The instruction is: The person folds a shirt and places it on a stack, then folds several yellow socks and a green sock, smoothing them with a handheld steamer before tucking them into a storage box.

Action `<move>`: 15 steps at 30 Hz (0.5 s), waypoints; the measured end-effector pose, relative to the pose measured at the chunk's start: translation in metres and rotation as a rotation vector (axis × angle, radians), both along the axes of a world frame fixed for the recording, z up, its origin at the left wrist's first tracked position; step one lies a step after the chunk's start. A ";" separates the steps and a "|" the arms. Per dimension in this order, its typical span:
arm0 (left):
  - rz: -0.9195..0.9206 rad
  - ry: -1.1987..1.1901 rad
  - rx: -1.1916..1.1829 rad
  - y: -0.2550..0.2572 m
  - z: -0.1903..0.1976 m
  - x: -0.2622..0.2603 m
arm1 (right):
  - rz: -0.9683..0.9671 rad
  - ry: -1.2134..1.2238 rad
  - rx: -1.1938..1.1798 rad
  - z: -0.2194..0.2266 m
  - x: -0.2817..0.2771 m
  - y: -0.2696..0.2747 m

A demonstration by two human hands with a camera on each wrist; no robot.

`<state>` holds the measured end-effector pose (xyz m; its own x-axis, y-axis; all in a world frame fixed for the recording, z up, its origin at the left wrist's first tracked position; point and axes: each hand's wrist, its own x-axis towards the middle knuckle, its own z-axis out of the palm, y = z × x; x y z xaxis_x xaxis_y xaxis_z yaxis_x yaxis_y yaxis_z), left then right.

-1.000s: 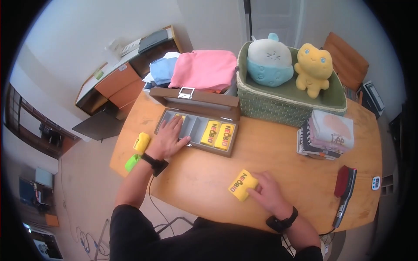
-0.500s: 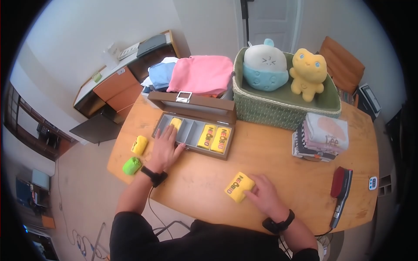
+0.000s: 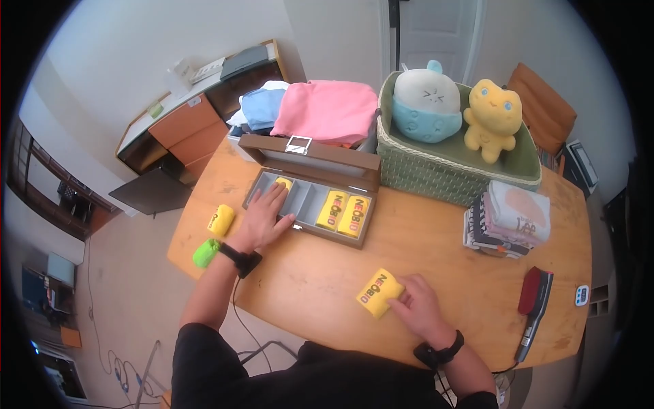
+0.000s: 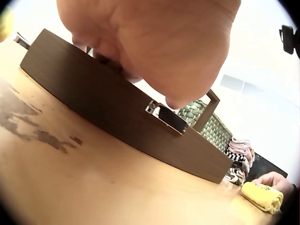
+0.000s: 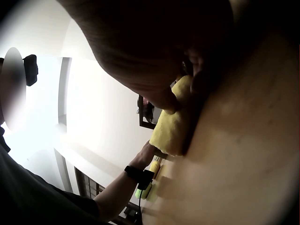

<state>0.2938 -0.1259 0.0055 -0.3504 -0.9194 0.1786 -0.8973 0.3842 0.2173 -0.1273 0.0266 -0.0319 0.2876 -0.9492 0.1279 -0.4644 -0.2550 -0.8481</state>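
On the table a brown compartment box (image 3: 306, 235) stands with its lid raised. My left hand (image 3: 262, 221) lies across the left part of the box, straight fingers pressing on a yellow sock roll (image 3: 285, 183) in the end compartment. That roll is mostly hidden under the fingers. Two more yellow sock rolls lettered NEOBIO (image 3: 343, 213) fill the right compartments; grey compartments between show bare. Nearer the front, my right hand (image 3: 419, 305) pinches another yellow sock roll (image 3: 379, 293) between thumb and fingers, low over the table. The right wrist view shows this roll's (image 5: 171, 133) soft rolled end.
Left of the box lie a yellow sock roll (image 3: 221, 220) and a green roll (image 3: 206, 253). Behind are a pile of clothes (image 3: 327, 112) and a green woven basket (image 3: 436, 170) with two plush toys. Folded clothes (image 3: 507, 221) and a red-headed brush (image 3: 535, 307) are at right.
The head view shifts slightly. The left hand's fingers lift back a little, showing more of the end roll, then cover it again. The right hand keeps its hold on the sock roll.
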 end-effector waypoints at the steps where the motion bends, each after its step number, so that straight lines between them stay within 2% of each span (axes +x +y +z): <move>1: -0.003 -0.006 0.018 -0.002 0.000 0.000 | -0.013 -0.010 0.021 0.002 0.000 0.000; 5: 0.043 -0.016 0.081 -0.004 0.008 -0.008 | -0.030 -0.071 0.066 -0.001 0.001 -0.001; 11: 0.052 -0.056 0.004 -0.011 -0.005 -0.011 | -0.001 -0.056 0.080 0.001 -0.003 -0.003; 15: 0.080 -0.084 -0.049 0.013 -0.004 -0.016 | -0.012 -0.042 0.078 0.003 -0.004 -0.001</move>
